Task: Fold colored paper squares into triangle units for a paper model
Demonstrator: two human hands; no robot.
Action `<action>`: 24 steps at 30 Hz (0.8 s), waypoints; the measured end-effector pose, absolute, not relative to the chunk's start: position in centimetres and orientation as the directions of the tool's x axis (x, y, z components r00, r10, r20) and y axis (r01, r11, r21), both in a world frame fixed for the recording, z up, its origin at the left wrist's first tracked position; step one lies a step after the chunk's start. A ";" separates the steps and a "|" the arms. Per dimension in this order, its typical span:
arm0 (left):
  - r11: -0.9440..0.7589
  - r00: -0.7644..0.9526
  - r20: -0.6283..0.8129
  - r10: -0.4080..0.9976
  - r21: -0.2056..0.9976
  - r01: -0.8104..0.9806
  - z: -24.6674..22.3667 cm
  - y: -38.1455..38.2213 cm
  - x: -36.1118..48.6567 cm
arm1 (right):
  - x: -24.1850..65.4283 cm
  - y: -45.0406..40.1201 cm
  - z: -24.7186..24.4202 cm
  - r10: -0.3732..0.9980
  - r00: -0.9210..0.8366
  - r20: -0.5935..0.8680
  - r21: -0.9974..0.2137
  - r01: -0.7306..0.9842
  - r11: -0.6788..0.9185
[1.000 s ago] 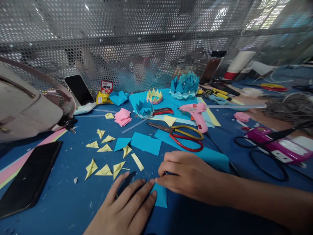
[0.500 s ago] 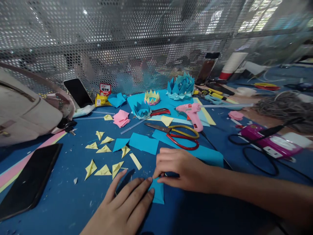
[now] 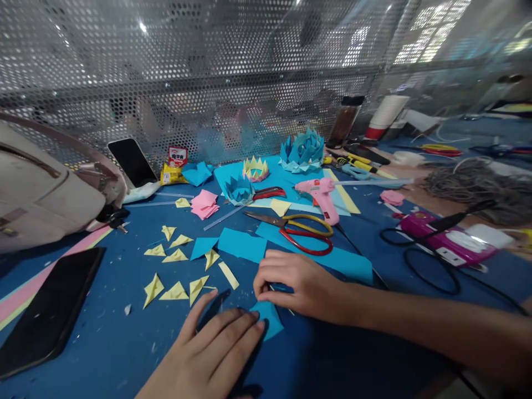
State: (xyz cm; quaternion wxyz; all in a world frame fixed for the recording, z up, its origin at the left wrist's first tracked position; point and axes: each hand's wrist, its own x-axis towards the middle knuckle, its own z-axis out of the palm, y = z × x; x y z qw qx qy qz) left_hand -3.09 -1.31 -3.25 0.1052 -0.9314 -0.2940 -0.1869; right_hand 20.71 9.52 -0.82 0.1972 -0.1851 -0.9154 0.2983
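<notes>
A small piece of blue paper (image 3: 270, 321) lies on the blue table under my hands. My left hand (image 3: 222, 343) rests flat with fingers spread, its fingertips on the paper's left edge. Fingers curled and pinched together, my right hand (image 3: 295, 282) is at the paper's upper edge; its fingertips hide what they grip. Several folded yellow pieces (image 3: 174, 291) lie to the left. Beyond my hands are scissors (image 3: 286, 221) with one red and one yellow handle, a blue paper strip (image 3: 344, 263) and a blue rectangle (image 3: 242, 244).
Farther back are a pink glue gun (image 3: 322, 194), a blue paper flower (image 3: 303, 151) and a yellow-pink paper ring (image 3: 255, 169). A black phone (image 3: 50, 305) and a pale bag (image 3: 45, 188) are left. A purple power strip (image 3: 449, 238) with black cables lies right.
My right hand has shifted slightly left and the blue paper beneath has turned a little, its lower corner now farther right. The whole view has moved slightly.
</notes>
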 end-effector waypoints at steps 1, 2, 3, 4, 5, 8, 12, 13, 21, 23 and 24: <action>-0.805 0.749 0.416 0.515 -0.064 0.590 -3.3 -1.3 -3.1 | 20.6 9.5 -0.9 0.453 -0.853 0.258 -0.621 0.213 0.755; -0.798 0.731 0.425 0.534 -0.032 0.601 -3.2 -1.2 -3.1 | 20.5 9.4 -1.0 0.449 -0.853 0.265 -0.621 0.205 0.757; -0.784 0.702 0.434 0.565 0.016 0.621 -3.2 -1.1 -3.0 | 20.4 9.4 -1.2 0.444 -0.855 0.269 -0.622 0.197 0.758; -0.764 0.667 0.439 0.602 0.074 0.641 -3.1 -1.1 -2.9 | 20.3 9.3 -1.3 0.442 -0.856 0.268 -0.628 0.192 0.754; -0.744 0.635 0.435 0.638 0.136 0.654 -2.9 -1.0 -2.8 | 20.3 9.3 -1.3 0.444 -0.857 0.261 -0.640 0.191 0.745; -0.714 0.615 0.375 0.694 0.249 0.654 -2.3 -0.8 -2.3 | 20.4 9.3 -1.3 0.472 -0.847 0.246 -0.682 0.195 0.705; -0.710 0.598 0.404 0.692 0.232 0.665 -2.1 -1.0 -1.5 | 21.2 9.8 -0.7 0.427 -0.832 0.354 -0.650 0.110 0.752; -0.699 0.569 0.440 0.695 0.229 0.677 -2.2 -1.2 -1.2 | 21.5 9.9 -0.6 0.383 -0.835 0.394 -0.615 0.071 0.786; -0.647 0.497 0.482 0.722 0.214 0.732 -1.3 -1.5 -0.9 | 22.0 9.6 -0.9 0.049 -0.871 0.489 -0.270 -0.097 0.958; -0.662 0.528 0.445 0.723 0.230 0.713 -0.9 -1.0 -1.2 | 21.9 9.3 -1.0 0.021 -0.890 0.455 -0.235 -0.097 0.967; -0.662 0.524 0.440 0.729 0.257 0.704 -0.8 -0.7 -1.2 | 21.9 9.2 -1.0 0.016 -0.901 0.433 -0.226 -0.091 0.970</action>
